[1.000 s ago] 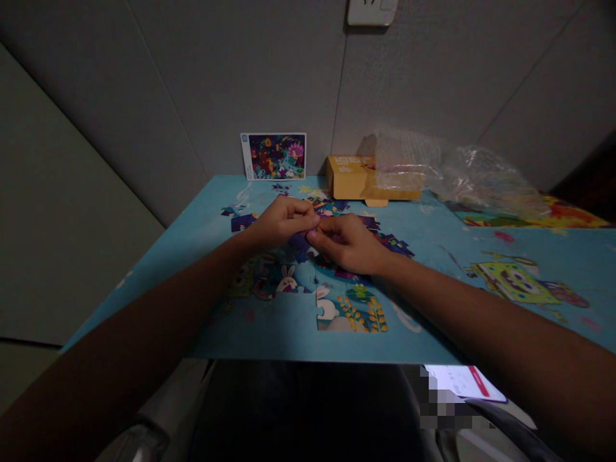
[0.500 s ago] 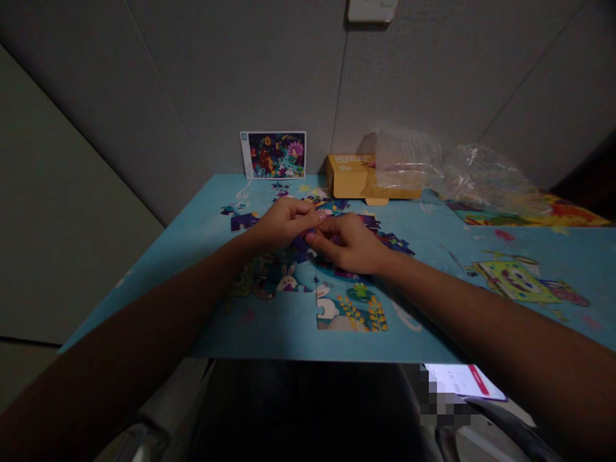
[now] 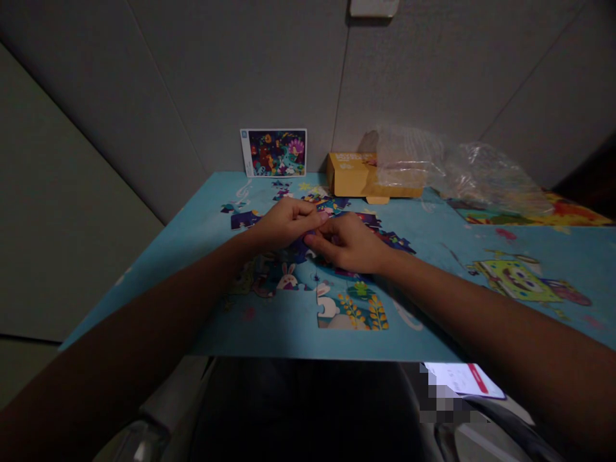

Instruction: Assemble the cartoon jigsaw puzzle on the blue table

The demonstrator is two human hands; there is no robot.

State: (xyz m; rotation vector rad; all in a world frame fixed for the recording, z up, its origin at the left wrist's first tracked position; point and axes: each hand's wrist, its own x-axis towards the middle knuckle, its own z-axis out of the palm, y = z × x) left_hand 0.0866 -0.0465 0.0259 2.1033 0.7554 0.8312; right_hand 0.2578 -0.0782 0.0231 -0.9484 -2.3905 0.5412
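Note:
My left hand [image 3: 289, 221] and my right hand [image 3: 353, 244] meet over the middle of a partly joined jigsaw puzzle. Both have their fingers curled in a pinch, with thumbs and fingertips almost touching. A dark purple puzzle piece [image 3: 302, 249] shows under the fingertips, mostly hidden by them. Nearer me lie joined pieces with a white rabbit and yellow plants [image 3: 353, 312], and left of these a piece with a rabbit's face [image 3: 287, 280]. Dark puzzle pieces [image 3: 243, 221] lie beside my left hand, and more [image 3: 397, 242] stick out beyond my right.
A picture card [image 3: 276, 153] leans on the wall behind the puzzle. Right of it stands a yellow box [image 3: 353, 176], partly covered by clear plastic wrapping [image 3: 409, 157]. The blue table [image 3: 269, 333] has cartoon prints. A lit phone-like screen [image 3: 457, 378] shows below its front edge.
Both hands keep almost the same pinch over the puzzle. The view has shifted very slightly; no piece has visibly moved.

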